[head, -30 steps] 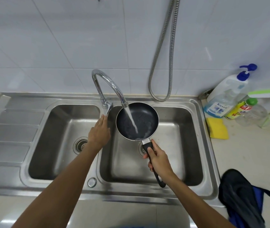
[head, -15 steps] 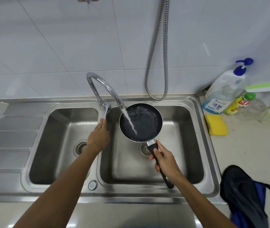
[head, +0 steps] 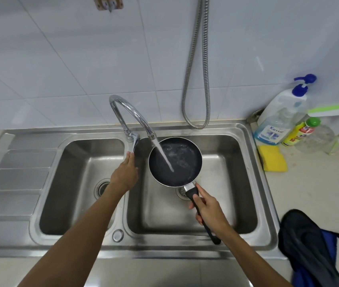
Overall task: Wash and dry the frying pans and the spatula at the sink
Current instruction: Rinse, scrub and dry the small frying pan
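Gripping one frying pan (head: 175, 161) handle, right hand (head: 207, 210); left hand (head: 125, 172) fingertips on tap lever (head: 133, 141), unclenched.

Black pan (head: 175, 162), yellow sponge (head: 273, 158) (blue-capped bottle (head: 279, 119) behind), steel-grey sink (head: 253, 162).

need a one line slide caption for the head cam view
Right hand holds a small black frying pan under the running tap over the right basin, left hand at the tap lever.

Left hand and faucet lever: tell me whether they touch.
Touching. The head view shows the left hand with its fingertips against the lower end of the faucet lever.
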Available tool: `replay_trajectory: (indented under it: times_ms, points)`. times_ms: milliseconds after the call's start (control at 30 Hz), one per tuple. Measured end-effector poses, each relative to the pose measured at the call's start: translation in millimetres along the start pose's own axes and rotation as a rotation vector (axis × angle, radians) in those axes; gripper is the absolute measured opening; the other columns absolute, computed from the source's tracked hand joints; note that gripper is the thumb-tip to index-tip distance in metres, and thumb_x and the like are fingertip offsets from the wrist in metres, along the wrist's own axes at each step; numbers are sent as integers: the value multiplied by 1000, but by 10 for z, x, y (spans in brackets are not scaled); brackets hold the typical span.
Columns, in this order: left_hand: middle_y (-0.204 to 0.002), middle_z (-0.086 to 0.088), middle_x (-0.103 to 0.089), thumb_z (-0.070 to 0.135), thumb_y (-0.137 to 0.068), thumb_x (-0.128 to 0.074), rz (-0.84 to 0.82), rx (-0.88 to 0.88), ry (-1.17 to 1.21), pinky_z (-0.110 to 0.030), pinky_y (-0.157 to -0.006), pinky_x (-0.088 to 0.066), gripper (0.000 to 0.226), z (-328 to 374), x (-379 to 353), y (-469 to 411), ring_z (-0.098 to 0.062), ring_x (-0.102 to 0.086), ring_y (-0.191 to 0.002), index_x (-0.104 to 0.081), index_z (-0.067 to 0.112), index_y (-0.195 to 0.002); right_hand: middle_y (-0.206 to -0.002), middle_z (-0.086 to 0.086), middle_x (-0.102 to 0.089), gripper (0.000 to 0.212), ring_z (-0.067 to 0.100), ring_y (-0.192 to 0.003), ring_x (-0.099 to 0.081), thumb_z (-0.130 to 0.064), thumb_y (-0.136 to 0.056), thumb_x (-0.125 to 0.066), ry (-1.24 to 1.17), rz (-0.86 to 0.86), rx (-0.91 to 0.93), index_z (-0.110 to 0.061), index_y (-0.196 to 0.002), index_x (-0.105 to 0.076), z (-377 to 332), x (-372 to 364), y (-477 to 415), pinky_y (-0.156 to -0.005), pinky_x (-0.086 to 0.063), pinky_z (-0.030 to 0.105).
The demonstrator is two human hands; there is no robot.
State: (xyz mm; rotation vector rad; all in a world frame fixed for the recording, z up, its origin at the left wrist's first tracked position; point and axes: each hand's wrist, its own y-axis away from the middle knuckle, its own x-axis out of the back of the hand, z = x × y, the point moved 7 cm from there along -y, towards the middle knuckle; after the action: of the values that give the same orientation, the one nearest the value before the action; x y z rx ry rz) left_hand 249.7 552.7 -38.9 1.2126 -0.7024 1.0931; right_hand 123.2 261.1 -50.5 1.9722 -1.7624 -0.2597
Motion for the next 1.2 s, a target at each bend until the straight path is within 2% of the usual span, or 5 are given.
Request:
replay_trajectory:
  times_ms: [500, 633, 867, 1000, 1200]
  points:
    - [-172, -11, -11, 19, -106, -46, 43, 2, 69, -47, -118, -35, 65, 64, 60, 69, -37, -35, -149, -15, 6, -162, -81, 2, -72, 50, 16, -46, -49, -23, -107, -46, 85, 51, 28, -42, -152, -36, 64, 116, -122, -46, -45, 29]
    - [-167, -16, -26, 18, -105, -49, 84, 17, 215, -47, -117, -34, 58, 91, 106, 67, -40, -39, -146, -27, 3, -157, -81, -1, -71, 50, 14, -46, -47, -23, -106, -48, 125, 79, 35, -41, -152, -37, 123, 213, -125, -46, -46, 29]
    - [-154, -22, -47, 20, -104, -54, 124, 127, 420, -41, -112, -37, 55, 115, 177, 28, -39, -46, -140, -36, -1, -152, -82, -7, -73, 54, 4, -50, -53, -23, -104, -52, 222, 93, 122, -46, -150, -37, 84, 261, -235, -53, -48, 24]
    - [-152, -20, -49, 22, -105, -54, 107, 168, 454, -39, -110, -39, 53, 123, 198, 30, -38, -49, -138, -38, 1, -151, -93, -3, -74, 56, 7, -58, -56, -27, -100, -57, 186, 168, 118, -52, -146, -37, 142, 30, -357, -66, -59, 43]
    - [-142, -17, -58, 28, -105, -51, 57, 264, 553, -35, -101, -41, 46, 25, 253, -26, -35, -56, -128, -46, 4, -145, -111, 0, -73, 53, 18, -76, -65, -29, -100, -56, 194, 191, 182, -49, -146, -39, 63, -166, -410, -75, -59, 41]
